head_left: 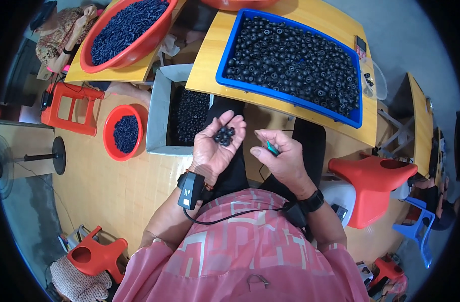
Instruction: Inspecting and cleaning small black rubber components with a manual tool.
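Observation:
My left hand (217, 146) is palm up and cupped, with several small black round parts (224, 135) lying in it. To its right, my right hand (285, 153) is closed on a small green-handled tool (272, 148); most of the tool is hidden by the fingers. The hands are apart, above my lap. In front of them stands a blue tray (290, 103) filled with the same kind of black parts. Below and to the left, an open cardboard box (158, 118) holds many more.
The tray sits on a yellow wooden table (204, 60). A large red basin (162, 38) and a small red basin (109, 136) hold dark strips. A red stool (361, 186) stands at right, another (71, 108) at left. A person (63, 35) sits at far left. A fan (58, 156) stands left.

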Tool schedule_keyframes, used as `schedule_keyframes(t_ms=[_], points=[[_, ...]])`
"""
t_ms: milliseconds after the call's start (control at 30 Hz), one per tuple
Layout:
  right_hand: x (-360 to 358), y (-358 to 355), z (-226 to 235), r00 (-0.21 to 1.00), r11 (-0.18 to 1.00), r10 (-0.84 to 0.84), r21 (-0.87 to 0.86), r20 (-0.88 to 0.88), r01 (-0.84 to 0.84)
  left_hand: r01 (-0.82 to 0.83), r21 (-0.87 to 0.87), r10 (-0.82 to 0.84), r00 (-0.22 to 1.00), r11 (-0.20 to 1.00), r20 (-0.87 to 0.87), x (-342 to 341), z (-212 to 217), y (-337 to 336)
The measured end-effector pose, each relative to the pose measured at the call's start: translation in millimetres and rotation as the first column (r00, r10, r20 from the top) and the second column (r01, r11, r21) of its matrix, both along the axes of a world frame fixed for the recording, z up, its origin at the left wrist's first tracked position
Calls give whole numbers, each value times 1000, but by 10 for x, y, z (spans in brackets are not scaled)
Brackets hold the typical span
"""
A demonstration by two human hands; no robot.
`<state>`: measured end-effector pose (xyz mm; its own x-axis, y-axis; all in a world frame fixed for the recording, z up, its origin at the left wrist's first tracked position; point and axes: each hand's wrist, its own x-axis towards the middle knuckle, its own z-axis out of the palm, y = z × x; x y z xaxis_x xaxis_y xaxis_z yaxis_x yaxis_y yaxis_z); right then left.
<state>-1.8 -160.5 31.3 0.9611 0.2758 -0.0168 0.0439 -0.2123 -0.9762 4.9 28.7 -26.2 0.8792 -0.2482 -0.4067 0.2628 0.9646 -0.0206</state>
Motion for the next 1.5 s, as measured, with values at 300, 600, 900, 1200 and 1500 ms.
schedule_keyframes(t_ms=[300, 600, 900, 1200, 1500], points=[[99, -98, -12, 943, 969, 67, -246, 326, 16, 211, 91, -223, 965, 973, 141, 19, 242, -436], [95, -211, -135, 983, 994, -36, -99, 178, 54, 219, 80, -222, 975, 972, 31, 11, 292, -535], [87, -184, -114, 994, 992, -106, 71, -7, 106, 236, 112, -243, 969, 965, 53, 15, 335, -493], [77, -192, -144, 969, 983, 12, -183, 245, 34, 267, 203, -284, 957, 942, 60, 17, 247, -487], [84, -247, -41, 945, 906, 118, -423, 304, 23, 307, 125, -306, 952, 943, -31, 1, 240, -535]])
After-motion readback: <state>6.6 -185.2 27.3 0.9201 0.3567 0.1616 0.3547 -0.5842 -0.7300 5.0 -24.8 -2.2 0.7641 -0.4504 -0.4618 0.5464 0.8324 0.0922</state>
